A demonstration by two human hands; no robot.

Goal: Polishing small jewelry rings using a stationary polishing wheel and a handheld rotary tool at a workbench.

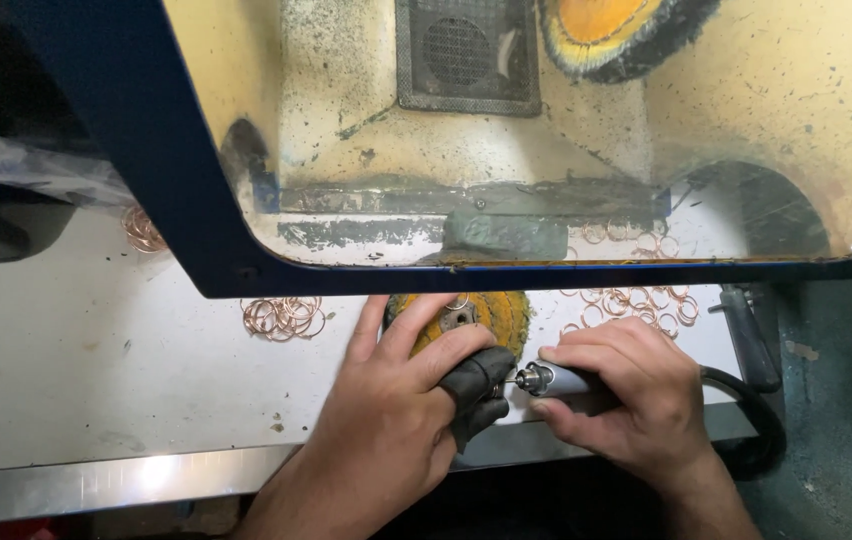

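- The left hand (396,420) rests on the white table (76,370), its fingers (446,350) draped over a round yellow buffing wheel (501,312) and closed around something small; dark protective covers (476,385) sit on the thumb and one fingertip.
- The right hand (626,395) has its fingers wrapped tight around a grey rotary handpiece (556,380), whose metal tip points left and meets the covered fingertips of the other hand. A black hose (746,410) runs off from the handpiece to the right.
- Thin copper-coloured rings lie loose on the table: one heap (284,316) to the left of the wheel, another scatter (646,305) to the right, and a few (141,230) further back left.
- Risk, as I judge it: the tip works very close to the fingertips, so a slip could run it into the covers or bare skin beside them. A small piece pinched this way could also snatch and fly off among the loose rings.
- The hose lies near the table's edge and could drag on the handpiece if it catches.
- Hard to make out: whatever the left fingers pinch is hidden by the covers, so I cannot tell if it is a ring. The bit in the tip is too small to identify.
- A blue-framed, grimy clear shield (186,200) cuts across the upper view; behind it a vent grille (466,50) and a second yellow wheel (616,30) show only in part.
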